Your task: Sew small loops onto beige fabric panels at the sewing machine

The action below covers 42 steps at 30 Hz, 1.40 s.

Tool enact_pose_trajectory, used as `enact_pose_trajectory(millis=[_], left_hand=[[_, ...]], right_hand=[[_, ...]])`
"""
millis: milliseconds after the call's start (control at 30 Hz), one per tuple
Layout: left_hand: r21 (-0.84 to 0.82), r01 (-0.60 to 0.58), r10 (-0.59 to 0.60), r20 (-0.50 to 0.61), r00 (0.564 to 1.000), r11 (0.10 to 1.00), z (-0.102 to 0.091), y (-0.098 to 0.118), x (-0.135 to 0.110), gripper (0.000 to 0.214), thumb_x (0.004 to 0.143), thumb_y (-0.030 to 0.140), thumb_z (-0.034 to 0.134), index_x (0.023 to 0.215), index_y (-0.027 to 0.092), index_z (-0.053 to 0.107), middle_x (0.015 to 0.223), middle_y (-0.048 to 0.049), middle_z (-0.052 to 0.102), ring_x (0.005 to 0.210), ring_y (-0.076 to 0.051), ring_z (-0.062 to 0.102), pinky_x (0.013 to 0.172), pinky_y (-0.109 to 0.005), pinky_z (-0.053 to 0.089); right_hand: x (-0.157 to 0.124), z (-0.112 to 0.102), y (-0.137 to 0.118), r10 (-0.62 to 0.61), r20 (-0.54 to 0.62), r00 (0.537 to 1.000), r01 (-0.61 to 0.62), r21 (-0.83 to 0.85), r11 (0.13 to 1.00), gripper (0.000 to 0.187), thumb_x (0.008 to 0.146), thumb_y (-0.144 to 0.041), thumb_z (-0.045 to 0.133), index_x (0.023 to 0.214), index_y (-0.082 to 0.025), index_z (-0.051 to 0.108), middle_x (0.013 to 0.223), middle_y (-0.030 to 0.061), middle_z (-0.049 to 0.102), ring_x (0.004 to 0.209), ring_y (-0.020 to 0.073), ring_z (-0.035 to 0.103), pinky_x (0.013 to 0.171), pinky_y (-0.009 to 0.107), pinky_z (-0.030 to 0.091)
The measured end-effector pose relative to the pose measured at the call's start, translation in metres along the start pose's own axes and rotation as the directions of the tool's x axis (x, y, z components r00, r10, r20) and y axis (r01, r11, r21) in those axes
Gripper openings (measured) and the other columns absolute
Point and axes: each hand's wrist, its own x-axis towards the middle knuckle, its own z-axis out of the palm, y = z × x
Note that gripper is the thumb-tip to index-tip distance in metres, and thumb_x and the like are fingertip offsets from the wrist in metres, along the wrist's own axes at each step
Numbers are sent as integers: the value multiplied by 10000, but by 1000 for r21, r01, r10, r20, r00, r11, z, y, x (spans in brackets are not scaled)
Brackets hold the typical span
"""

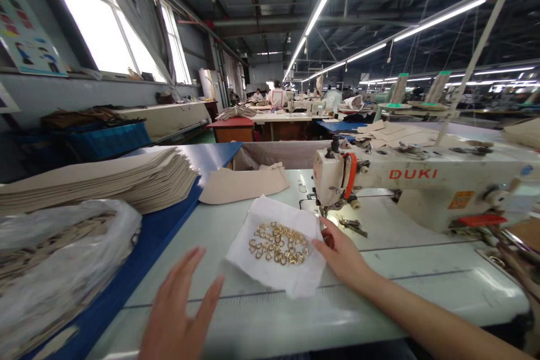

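A white sheet (pixel 270 211) lies on the sewing machine table with a loose pile of gold-coloured metal D-rings (pixel 278 244) on it. My right hand (pixel 341 253) is at the sheet's right edge, thumb on top and the other fingers curled at the border, holding it. My left hand (pixel 181 304) is raised over the near left of the table, blurred, fingers and thumb apart with nothing in them. Just beyond the right hand stands the sewing machine head (pixel 333 177), and small metal tools (pixel 353 227) lie beside its needle area.
A beige cut panel (pixel 244 183) lies behind the sheet. On the blue surface (pixel 169 236) to the left are a tall stack of beige panels (pixel 126 177) and a clear plastic bag (pixel 122 225) of pieces. The machine arm (pixel 442 174) spans the right side.
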Motion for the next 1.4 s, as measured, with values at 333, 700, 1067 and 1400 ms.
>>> enact_pose_trajectory(millis=[333, 700, 1067, 1400], left_hand=[[171, -42, -34, 417, 908, 984, 50, 40, 65, 432, 792, 137, 354, 1179, 152, 546, 1129, -117, 660, 1016, -242, 620, 890, -360, 454], [-127, -101, 149, 467, 872, 987, 67, 118, 39, 403, 700, 106, 411, 1006, 222, 646, 972, -5, 713, 856, -202, 648, 813, -296, 486], [-368, -395, 535, 477, 697, 842, 163, 225, 25, 480, 689, 38, 396, 1071, 193, 642, 1112, -27, 678, 1047, -200, 602, 962, -319, 446], [-227, -407, 466, 449, 762, 885, 239, 273, 57, 534, 811, 41, 303, 1285, 183, 502, 1267, -73, 591, 1196, -230, 511, 1045, -395, 378]], right_hand=[[19, 7, -15, -57, -16, 998, 47, -374, 926, 365, 880, -210, 424, 1218, -149, 548, 1108, 117, 661, 966, 239, 620, 836, 331, 432], [-41, -59, 11, -14, -118, 993, -32, -379, 925, 331, 844, -204, 449, 1124, -137, 612, 892, 82, 698, 753, 195, 612, 701, 272, 421], [-87, -154, 75, -3, -473, 881, -185, -351, 918, 374, 862, -297, 374, 1113, -160, 614, 854, 63, 697, 768, 206, 629, 712, 295, 456], [-24, -176, 96, 28, -485, 874, -313, -517, 797, 380, 930, -238, 348, 1273, -148, 487, 1059, 132, 677, 931, 234, 646, 789, 311, 450]])
